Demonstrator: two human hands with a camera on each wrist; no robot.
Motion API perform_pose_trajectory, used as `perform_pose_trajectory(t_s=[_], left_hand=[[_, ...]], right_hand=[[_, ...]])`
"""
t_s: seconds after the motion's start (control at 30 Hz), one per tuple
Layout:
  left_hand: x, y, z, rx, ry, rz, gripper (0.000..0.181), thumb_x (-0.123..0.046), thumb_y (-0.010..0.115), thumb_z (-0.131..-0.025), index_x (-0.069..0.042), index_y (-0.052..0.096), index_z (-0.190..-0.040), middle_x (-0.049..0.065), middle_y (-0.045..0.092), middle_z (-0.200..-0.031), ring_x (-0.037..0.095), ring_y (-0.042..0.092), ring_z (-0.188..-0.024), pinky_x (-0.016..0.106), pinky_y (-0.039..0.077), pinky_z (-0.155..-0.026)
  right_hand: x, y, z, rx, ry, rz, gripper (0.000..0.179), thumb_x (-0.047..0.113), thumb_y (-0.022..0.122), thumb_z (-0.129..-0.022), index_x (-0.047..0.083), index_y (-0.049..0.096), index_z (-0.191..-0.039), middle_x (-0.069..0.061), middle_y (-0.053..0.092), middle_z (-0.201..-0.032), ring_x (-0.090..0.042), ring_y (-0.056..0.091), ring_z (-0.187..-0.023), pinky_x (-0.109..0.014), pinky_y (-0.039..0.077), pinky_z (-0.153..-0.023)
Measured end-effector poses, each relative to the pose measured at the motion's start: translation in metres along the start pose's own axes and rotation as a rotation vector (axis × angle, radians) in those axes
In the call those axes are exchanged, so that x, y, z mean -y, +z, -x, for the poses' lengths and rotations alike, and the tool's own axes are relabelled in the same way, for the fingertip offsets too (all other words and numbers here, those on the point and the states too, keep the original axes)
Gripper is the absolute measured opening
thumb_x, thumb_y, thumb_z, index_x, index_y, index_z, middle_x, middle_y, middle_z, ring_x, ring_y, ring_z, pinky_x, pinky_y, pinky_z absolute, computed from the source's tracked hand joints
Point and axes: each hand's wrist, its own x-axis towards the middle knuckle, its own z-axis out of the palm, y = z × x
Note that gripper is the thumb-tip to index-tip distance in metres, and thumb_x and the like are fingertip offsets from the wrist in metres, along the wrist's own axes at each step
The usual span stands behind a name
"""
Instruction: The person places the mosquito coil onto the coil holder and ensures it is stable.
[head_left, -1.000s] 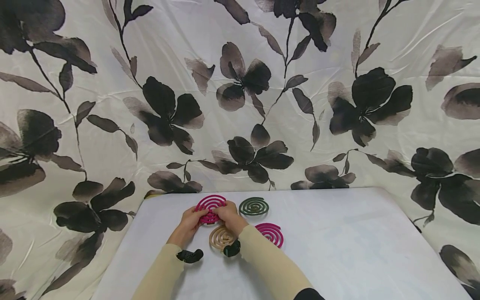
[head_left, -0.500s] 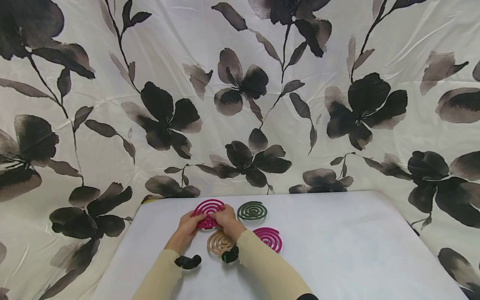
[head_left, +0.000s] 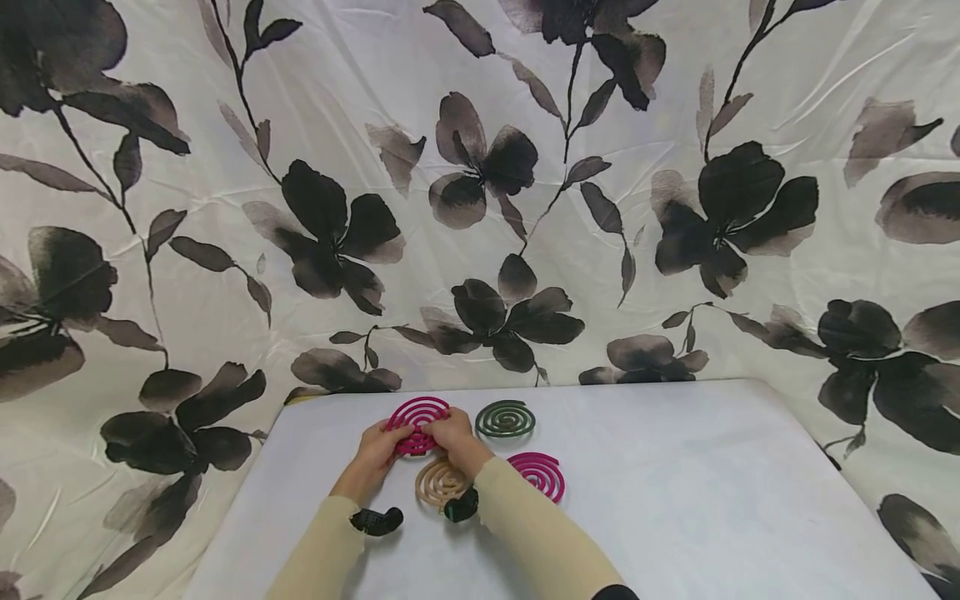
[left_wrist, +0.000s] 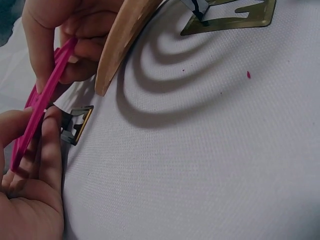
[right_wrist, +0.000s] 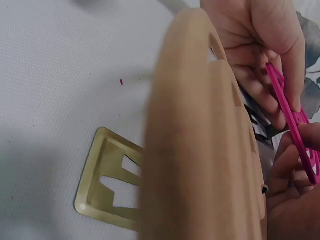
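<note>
A pink mosquito coil (head_left: 418, 408) is held between both hands near the back left of the table. My left hand (head_left: 375, 452) pinches its left edge, thumb over the front. My right hand (head_left: 456, 435) pinches it at the right, thumb near the middle. Just below this coil a small metal stand (left_wrist: 79, 126) shows in the left wrist view; whether it is fixed to the coil, I cannot tell. In front of the hands a tan coil (head_left: 433, 485) stands raised on a flat brass-coloured stand (right_wrist: 94, 195). The right wrist partly hides it in the head view.
A green coil (head_left: 506, 419) sits right of the hands. Another pink coil (head_left: 546, 475), partly behind the right forearm, is closer to the front. A tiny pink fleck (left_wrist: 248, 74) lies on the white table (head_left: 705, 483). Floral cloth (head_left: 480, 250) hangs behind.
The head view has shifted slightly. Both hands keep their hold on the pink coil in nearly the same place, and the other coils have not moved.
</note>
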Motion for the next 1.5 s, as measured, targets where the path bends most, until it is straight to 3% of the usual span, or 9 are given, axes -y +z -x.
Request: perform_pose_trajectory(t_s=[0.17, 0.47, 0.73, 0.93, 1.13, 1.5], left_hand=[[0.000, 0.001, 0.001, 0.002, -0.007, -0.009, 0.055, -0.013, 0.066, -0.092, 0.011, 0.042, -0.136, 0.025, 0.052, -0.128, 0.012, 0.060, -0.091, 0.019, 0.053, -0.073], [-0.004, 0.001, 0.004, -0.009, -0.020, 0.005, 0.059, -0.013, 0.066, -0.092, 0.010, 0.039, -0.139, 0.026, 0.049, -0.133, 0.018, 0.058, -0.102, 0.021, 0.054, -0.077], [-0.004, 0.001, 0.003, -0.016, -0.021, 0.014, 0.062, -0.015, 0.065, -0.094, 0.010, 0.034, -0.141, 0.027, 0.045, -0.136, 0.026, 0.054, -0.113, 0.025, 0.053, -0.084], [-0.001, 0.000, 0.003, -0.032, -0.048, 0.021, 0.062, -0.017, 0.066, -0.094, 0.006, 0.035, -0.142, 0.025, 0.046, -0.136, 0.025, 0.055, -0.113, 0.026, 0.053, -0.085], [-0.002, -0.001, 0.005, -0.012, -0.041, 0.059, 0.063, -0.016, 0.067, -0.093, 0.008, 0.034, -0.141, 0.026, 0.047, -0.134, 0.021, 0.060, -0.102, 0.028, 0.054, -0.083], [-0.005, -0.007, 0.019, 0.001, -0.079, 0.051, 0.065, -0.015, 0.065, -0.095, 0.006, 0.030, -0.145, 0.026, 0.045, -0.134, 0.018, 0.061, -0.095, 0.029, 0.055, -0.082]], right_hand=[[0.001, -0.002, 0.002, -0.004, 0.013, 0.003, 0.046, 0.008, 0.075, -0.081, -0.006, 0.056, -0.121, -0.010, 0.060, -0.094, -0.016, 0.056, -0.067, -0.023, 0.046, -0.052], [0.003, -0.008, 0.005, 0.027, 0.034, -0.026, 0.047, 0.011, 0.075, -0.084, -0.008, 0.053, -0.121, -0.014, 0.060, -0.102, -0.017, 0.057, -0.082, -0.026, 0.052, -0.065], [0.004, -0.011, 0.008, 0.038, 0.043, -0.060, 0.043, 0.008, 0.073, -0.086, -0.006, 0.051, -0.121, -0.010, 0.059, -0.087, -0.011, 0.054, -0.056, -0.020, 0.049, -0.048], [0.003, -0.014, 0.006, 0.057, 0.074, -0.056, 0.046, 0.007, 0.073, -0.086, -0.004, 0.050, -0.124, -0.010, 0.060, -0.083, -0.010, 0.052, -0.050, -0.020, 0.048, -0.046], [0.003, -0.019, 0.010, 0.057, 0.050, -0.052, 0.044, 0.005, 0.072, -0.085, -0.002, 0.050, -0.123, -0.008, 0.060, -0.080, -0.009, 0.054, -0.052, -0.020, 0.050, -0.049], [0.005, -0.025, 0.023, 0.065, 0.040, -0.069, 0.042, 0.002, 0.072, -0.086, -0.004, 0.048, -0.120, -0.008, 0.063, -0.071, -0.009, 0.056, -0.051, -0.018, 0.049, -0.048]])
